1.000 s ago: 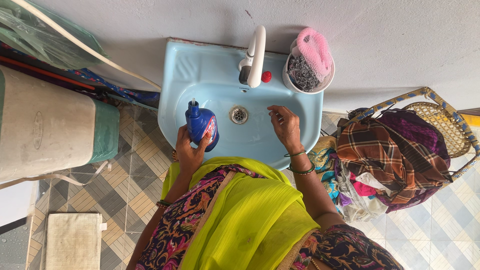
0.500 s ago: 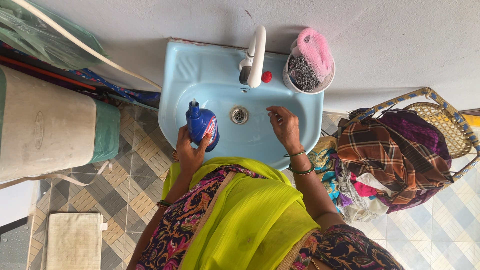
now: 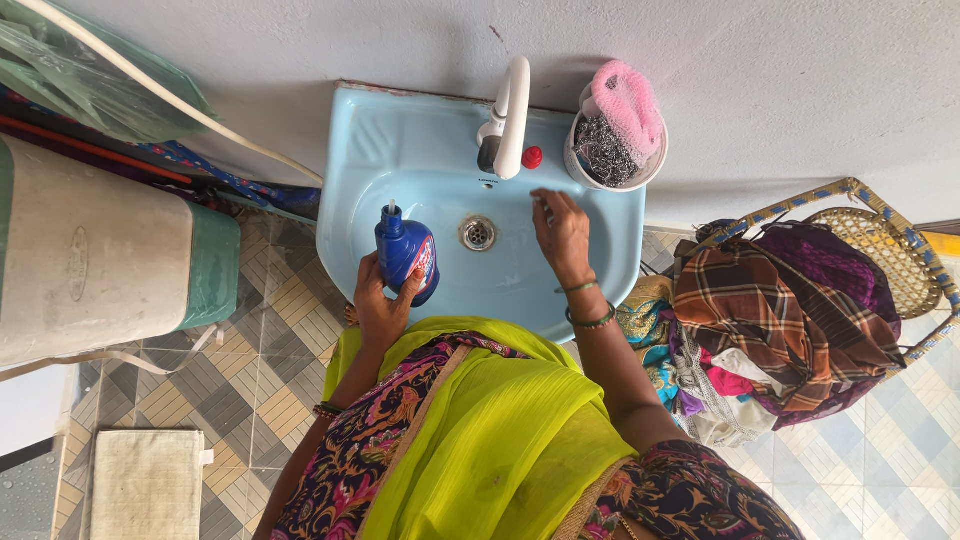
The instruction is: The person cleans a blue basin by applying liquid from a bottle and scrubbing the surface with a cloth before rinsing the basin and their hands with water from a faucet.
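A person in a lime-green scarf stands at a pale blue ceramic wash basin (image 3: 400, 160). The left hand (image 3: 380, 300) has its grip closed around a blue plastic bottle with a white nozzle (image 3: 404, 250), held over the basin's left side. The right hand (image 3: 563, 232), fingers loosely open and holding nothing, hovers inside the bowl near the metal drain (image 3: 478, 232), below the white tap (image 3: 510, 115).

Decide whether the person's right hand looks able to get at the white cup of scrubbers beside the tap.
Probably yes: the right hand hovers open over the pale blue ceramic basin, just below the white cup of scrubbers, with nothing between them.
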